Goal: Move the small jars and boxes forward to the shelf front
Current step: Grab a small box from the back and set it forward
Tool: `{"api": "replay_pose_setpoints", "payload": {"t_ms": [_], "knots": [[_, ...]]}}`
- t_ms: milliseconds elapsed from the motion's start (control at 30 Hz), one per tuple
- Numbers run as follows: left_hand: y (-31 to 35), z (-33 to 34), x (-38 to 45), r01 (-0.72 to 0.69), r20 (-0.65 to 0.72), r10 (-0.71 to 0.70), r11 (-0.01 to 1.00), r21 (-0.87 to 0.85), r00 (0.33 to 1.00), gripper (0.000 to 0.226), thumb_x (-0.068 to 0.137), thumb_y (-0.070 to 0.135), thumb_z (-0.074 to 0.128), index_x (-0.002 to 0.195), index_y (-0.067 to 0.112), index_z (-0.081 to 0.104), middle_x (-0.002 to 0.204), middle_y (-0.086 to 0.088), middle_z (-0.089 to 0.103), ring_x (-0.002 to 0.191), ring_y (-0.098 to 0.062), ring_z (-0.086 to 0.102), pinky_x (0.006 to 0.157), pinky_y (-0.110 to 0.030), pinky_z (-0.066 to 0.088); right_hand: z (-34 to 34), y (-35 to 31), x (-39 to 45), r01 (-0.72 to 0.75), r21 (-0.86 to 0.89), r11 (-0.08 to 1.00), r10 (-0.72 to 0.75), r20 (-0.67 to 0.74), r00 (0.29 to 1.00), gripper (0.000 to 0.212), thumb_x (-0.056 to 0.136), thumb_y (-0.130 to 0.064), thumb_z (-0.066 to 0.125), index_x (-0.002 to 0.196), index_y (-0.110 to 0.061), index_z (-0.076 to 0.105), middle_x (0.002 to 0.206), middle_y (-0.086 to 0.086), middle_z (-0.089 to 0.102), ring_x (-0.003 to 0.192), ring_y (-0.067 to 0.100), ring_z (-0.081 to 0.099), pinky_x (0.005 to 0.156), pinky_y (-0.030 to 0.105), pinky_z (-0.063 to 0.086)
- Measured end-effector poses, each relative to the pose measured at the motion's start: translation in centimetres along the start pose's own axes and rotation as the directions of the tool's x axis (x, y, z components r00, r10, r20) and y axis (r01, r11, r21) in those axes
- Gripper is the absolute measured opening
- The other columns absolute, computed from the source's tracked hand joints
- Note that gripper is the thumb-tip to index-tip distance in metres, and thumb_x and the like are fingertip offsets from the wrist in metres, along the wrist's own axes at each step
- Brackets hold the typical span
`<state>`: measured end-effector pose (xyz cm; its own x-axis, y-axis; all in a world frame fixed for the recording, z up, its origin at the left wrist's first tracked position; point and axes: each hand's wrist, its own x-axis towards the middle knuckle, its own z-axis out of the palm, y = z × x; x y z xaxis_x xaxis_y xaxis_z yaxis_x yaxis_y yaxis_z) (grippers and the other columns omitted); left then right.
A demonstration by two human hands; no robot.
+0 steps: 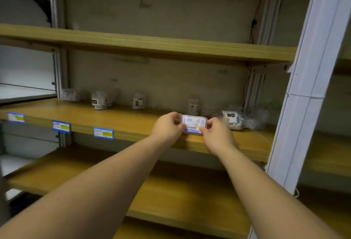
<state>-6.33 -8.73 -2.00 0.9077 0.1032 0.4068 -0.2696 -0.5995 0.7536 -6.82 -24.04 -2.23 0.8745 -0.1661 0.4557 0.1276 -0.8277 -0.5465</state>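
A small flat white-and-blue box point(193, 124) stands near the front edge of the middle wooden shelf point(121, 121). My left hand point(168, 127) pinches its left end and my right hand point(216, 134) pinches its right end. At the back of the same shelf stand small clear jars with labels: a pair at the left point(98, 100), one in the middle point(138, 101) and one behind the box point(193, 106). A jar in a clear bag point(232, 119) lies on its side at the right. A small white box point(69, 94) sits at the far left back.
Blue price tags point(103, 133) hang on the shelf's front edge at the left. A white upright post point(307, 94) bounds the shelf on the right. Another wooden shelf point(152, 46) runs above and one point(171, 197) below.
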Motion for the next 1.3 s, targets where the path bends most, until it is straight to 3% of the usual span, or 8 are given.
{"api": "replay_pose_setpoints", "payload": {"t_ms": [167,300,467,600,733,900,1067,1300], "knots": [[-0.1,-0.2,0.5,0.069,0.017,-0.07,0.997,0.027,0.997,0.021,0.093,0.029,0.067,0.112,0.023,0.069,0.099,0.007,0.069,0.089,-0.009,0.063,0.082,-0.031,0.057,0.9,0.4,0.2,0.018,-0.045,0.999,-0.02,-0.036,0.999,0.016,0.097,-0.035,0.059,0.11,-0.025,0.058,0.092,-0.007,0.063,0.079,0.011,0.06,0.058,0.027,0.044],[-0.1,-1.7,0.1,0.103,0.095,-0.102,0.995,-0.006,0.99,0.028,0.093,0.026,0.067,0.12,0.02,0.069,0.109,0.002,0.07,0.097,-0.013,0.065,0.083,-0.03,0.056,0.8,-0.3,-0.5,0.012,-0.02,1.0,-0.012,-0.018,1.0,0.02,0.097,-0.033,0.06,0.115,-0.023,0.059,0.092,-0.006,0.063,0.077,0.01,0.059,0.059,0.029,0.047],[-2.4,-6.1,0.0,-0.008,0.153,0.007,1.0,0.008,0.988,0.028,0.096,0.02,0.062,0.124,0.015,0.067,0.118,-0.003,0.069,0.104,-0.015,0.065,0.073,-0.021,0.05,2.6,-4.3,-1.7,-0.052,0.19,0.981,0.062,-0.048,0.997,0.022,0.096,-0.025,0.063,0.117,-0.018,0.062,0.104,-0.001,0.066,0.084,0.015,0.057,0.069,0.033,0.045],[-7.4,-13.7,0.6,0.02,0.128,-0.014,0.999,-0.046,0.992,0.029,0.093,0.019,0.06,0.119,0.014,0.071,0.111,-0.003,0.072,0.1,-0.018,0.068,0.08,-0.029,0.056,7.2,-11.9,-3.2,-0.016,0.298,0.954,0.045,-0.092,0.995,0.017,0.095,-0.024,0.065,0.111,-0.019,0.065,0.106,0.0,0.07,0.087,0.016,0.06,0.069,0.031,0.047],[-15.8,-24.4,2.2,0.051,0.06,-0.047,0.996,-0.075,0.997,0.03,0.079,0.014,0.055,0.099,0.012,0.077,0.094,-0.009,0.077,0.092,-0.028,0.073,0.085,-0.043,0.06,14.1,-22.7,-4.5,0.061,0.34,0.939,-0.034,-0.084,0.996,0.008,0.091,-0.024,0.07,0.097,-0.021,0.066,0.096,-0.003,0.067,0.089,0.019,0.064,0.07,0.029,0.047],[-26.1,-36.9,6.3,0.092,0.018,-0.09,0.993,-0.076,0.996,0.019,0.096,0.011,0.054,0.101,0.015,0.072,0.101,-0.003,0.073,0.096,-0.017,0.07,0.086,-0.038,0.06,23.6,-36.5,-5.2,0.045,0.396,0.917,-0.057,0.019,0.998,0.011,0.089,-0.022,0.072,0.093,-0.017,0.063,0.089,-0.003,0.063,0.084,0.017,0.059,0.069,0.025,0.039],[-31.2,-42.2,10.2,0.116,0.002,-0.116,0.993,-0.029,0.993,0.015,0.098,0.016,0.051,0.102,0.019,0.065,0.103,-0.001,0.07,0.097,-0.019,0.068,0.083,-0.038,0.061,28.5,-43.6,-3.4,0.043,0.301,0.953,-0.067,0.069,0.995,0.013,0.092,-0.025,0.069,0.098,-0.018,0.06,0.095,-0.003,0.062,0.089,0.017,0.059,0.066,0.025,0.043],[-34.8,-41.0,12.6,0.072,0.043,-0.074,0.996,0.05,0.996,0.016,0.094,0.018,0.052,0.099,0.021,0.067,0.097,0.0,0.071,0.09,-0.018,0.067,0.085,-0.044,0.058,32.4,-42.7,-1.1,0.058,0.123,0.991,-0.073,0.119,0.99,0.016,0.094,-0.031,0.065,0.105,-0.019,0.062,0.104,-0.001,0.066,0.097,0.02,0.062,0.079,0.033,0.05]]}}
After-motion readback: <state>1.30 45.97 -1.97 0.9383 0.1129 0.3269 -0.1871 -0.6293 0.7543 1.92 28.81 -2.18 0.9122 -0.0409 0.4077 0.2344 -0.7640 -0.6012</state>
